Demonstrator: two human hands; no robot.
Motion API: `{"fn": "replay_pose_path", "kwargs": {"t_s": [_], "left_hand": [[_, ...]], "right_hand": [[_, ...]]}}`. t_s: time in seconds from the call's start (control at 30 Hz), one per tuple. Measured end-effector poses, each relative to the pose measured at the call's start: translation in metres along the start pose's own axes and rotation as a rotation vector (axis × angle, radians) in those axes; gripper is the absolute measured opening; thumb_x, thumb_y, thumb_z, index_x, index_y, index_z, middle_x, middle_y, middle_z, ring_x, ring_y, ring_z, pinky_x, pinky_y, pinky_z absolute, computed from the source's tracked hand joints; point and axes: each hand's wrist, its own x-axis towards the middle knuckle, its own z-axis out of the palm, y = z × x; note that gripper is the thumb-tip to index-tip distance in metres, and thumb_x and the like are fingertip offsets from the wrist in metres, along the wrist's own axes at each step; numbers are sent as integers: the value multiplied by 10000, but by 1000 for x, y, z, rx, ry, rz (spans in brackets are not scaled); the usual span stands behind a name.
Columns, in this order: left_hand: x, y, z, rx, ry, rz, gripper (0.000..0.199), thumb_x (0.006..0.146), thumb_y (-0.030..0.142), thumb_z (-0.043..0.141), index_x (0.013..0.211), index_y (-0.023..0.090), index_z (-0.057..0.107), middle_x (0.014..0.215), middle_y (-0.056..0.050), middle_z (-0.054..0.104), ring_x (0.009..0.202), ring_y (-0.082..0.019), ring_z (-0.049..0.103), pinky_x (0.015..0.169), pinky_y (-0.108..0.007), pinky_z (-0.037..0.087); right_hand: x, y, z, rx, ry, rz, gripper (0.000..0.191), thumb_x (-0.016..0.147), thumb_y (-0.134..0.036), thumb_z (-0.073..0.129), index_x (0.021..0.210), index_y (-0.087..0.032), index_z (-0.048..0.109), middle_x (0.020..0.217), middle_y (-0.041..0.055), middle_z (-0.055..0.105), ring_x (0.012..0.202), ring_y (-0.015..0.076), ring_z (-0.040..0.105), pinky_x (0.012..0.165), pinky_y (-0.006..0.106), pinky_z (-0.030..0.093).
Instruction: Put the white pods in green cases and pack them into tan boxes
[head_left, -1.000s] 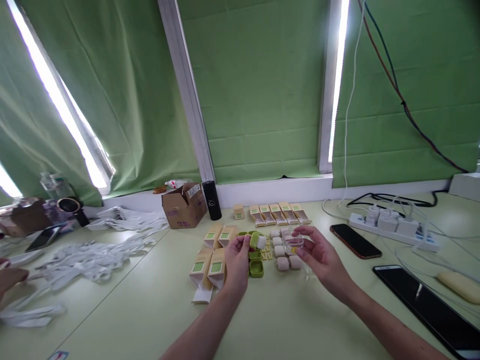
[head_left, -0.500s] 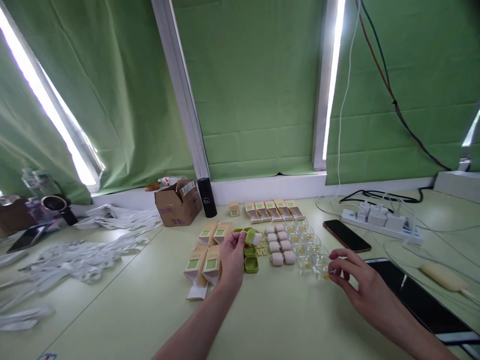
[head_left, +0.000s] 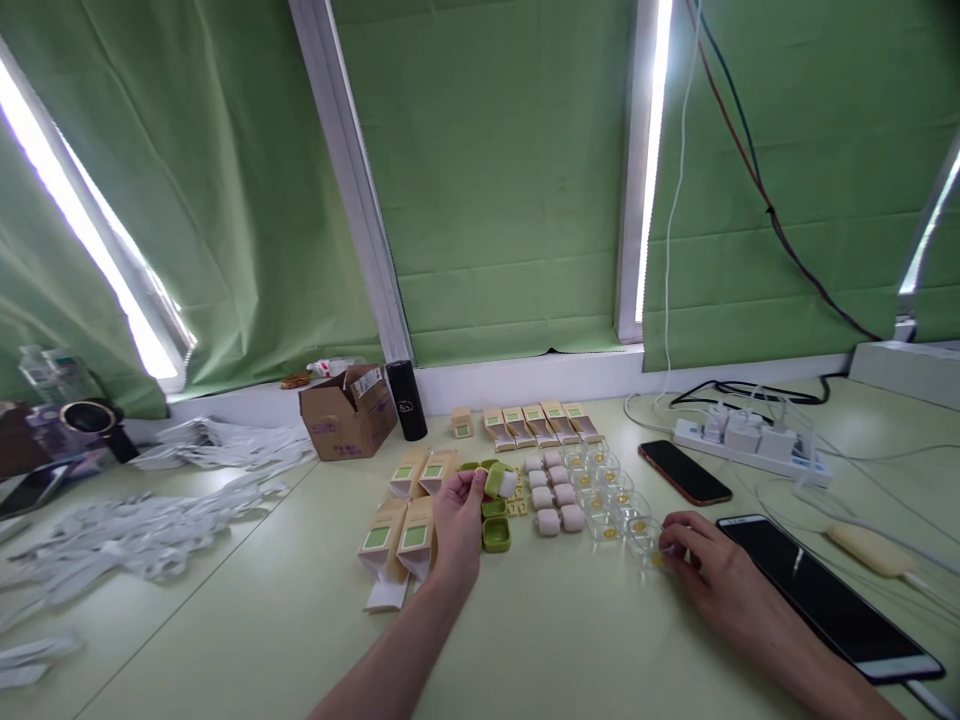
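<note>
My left hand [head_left: 459, 520] pinches a small green square case [head_left: 494, 480] with a white block showing at its side. Just below it, open green cases [head_left: 496, 535] stand in a column on the table, partly hidden by the hand. My right hand [head_left: 705, 565] has its fingers closed at the rim of a clear plastic cup [head_left: 643, 545] with a yellow spot, at the near end of the clear cups [head_left: 598, 500]. Between the hands lie two columns of pale pink blocks [head_left: 548, 522] and small yellow pieces [head_left: 517, 508].
Open tan boxes [head_left: 385, 530] with green labels stand left, and more tan boxes [head_left: 540, 424] line the back. A cardboard box [head_left: 345, 420], a black cylinder [head_left: 406, 400], white strips [head_left: 150, 525], a phone [head_left: 684, 471], a tablet [head_left: 821, 590] and a power strip [head_left: 750, 448] surround them.
The view has shifted slightly, moving the scene a little left. My right hand is lower and closer in at the clear cup. My left hand still holds the green case.
</note>
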Motion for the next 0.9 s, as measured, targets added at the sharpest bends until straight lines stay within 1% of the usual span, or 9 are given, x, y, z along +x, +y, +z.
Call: {"fn": "replay_pose_path", "kwargs": {"t_s": [0.13,0.23,0.3,0.43,0.53,0.63,0.7,0.77,0.9], "left_hand": [[0,-1,0,-15,-6,-13,549,656,640,903,847,153,735,800,-34,740,685,-128,636,643,-231,509],[-1,-2,1,-38,-5,-29,553,643,636,912,838,151,731,790,-33,731,684,-128,628,652,-237,511],[-1,-2,2,-49,-8,-43,547,636,626,918,826,149,729,779,-32,723,678,-130,625,655,-243,512],[-3,-2,2,-71,-35,-85,517,635,585,931,809,140,734,756,-30,707,662,-128,624,652,-243,507],[-4,0,3,-110,-39,-127,507,615,558,948,798,136,734,736,-27,701,629,-113,604,616,-228,490],[-6,2,4,-161,-51,-155,496,590,528,968,766,133,725,722,-33,706,612,-107,602,609,-224,495],[-7,3,5,-187,-69,-169,491,582,516,976,744,133,715,708,-33,703,605,-109,607,608,-226,502],[-8,3,7,-208,-92,-183,504,571,524,981,736,134,706,703,-32,697,601,-113,611,597,-228,500],[-13,0,11,-218,-142,-206,532,552,543,988,732,137,695,700,-29,679,605,-109,599,577,-216,479]], "right_hand": [[-3,4,0,-37,10,-14,205,940,-239,467,957,-249,671,1107,95,678,748,192,696,701,338,590],[-2,-2,-7,-95,94,-7,224,923,-263,518,1094,-271,663,1223,94,655,745,197,705,670,350,590],[5,-15,-14,-113,163,-17,232,945,-284,530,1144,-279,649,1263,96,637,739,195,700,667,357,586],[32,-58,-13,-14,208,-157,223,987,-267,531,1187,-278,631,1232,99,634,902,226,707,841,386,590],[59,-90,9,116,159,-222,279,984,-220,527,1244,-276,609,1271,106,635,948,232,691,877,400,584],[80,-111,46,265,81,-197,375,938,-224,590,1309,-275,571,1259,99,657,1005,256,677,859,418,586],[89,-118,71,353,60,-110,442,898,-273,668,1326,-277,560,1233,88,680,1042,275,671,846,431,586],[92,-122,90,443,62,-24,527,853,-314,731,1346,-275,547,1289,92,672,1095,289,659,840,432,589],[90,-122,106,572,76,64,472,841,-345,750,1275,-263,583,1249,80,696,1019,268,670,842,426,585]]}}
